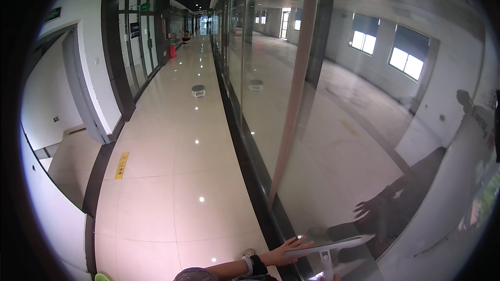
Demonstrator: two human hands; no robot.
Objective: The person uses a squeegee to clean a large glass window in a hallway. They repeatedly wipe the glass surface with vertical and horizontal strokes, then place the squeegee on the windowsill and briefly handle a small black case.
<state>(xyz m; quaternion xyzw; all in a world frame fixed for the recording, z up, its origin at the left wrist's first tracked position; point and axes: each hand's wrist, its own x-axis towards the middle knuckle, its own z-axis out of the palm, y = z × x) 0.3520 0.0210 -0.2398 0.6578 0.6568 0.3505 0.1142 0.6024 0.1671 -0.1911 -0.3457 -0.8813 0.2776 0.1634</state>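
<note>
My left hand (290, 251) reaches in from the bottom, with a black band and a pale band at the wrist. Its fingers are spread along the left end of a white T-shaped window squeegee (332, 246); the squeegee's head covers part of the palm. At the bottom edge, only a few fingers of my right hand (336, 278) show, around the squeegee's handle. The head lies close in front of the glass wall (336, 187); whether it touches the pane I cannot tell. A dark reflection of a body and a spread hand appears in the glass.
A tiled corridor (156, 203) runs ahead, with a low round stool (198, 90) on it. Left are an open grey door (80, 82) and a yellow floor sticker (122, 165). Farther off, a person (186, 37) is low by the left wall, beyond a red box (172, 51).
</note>
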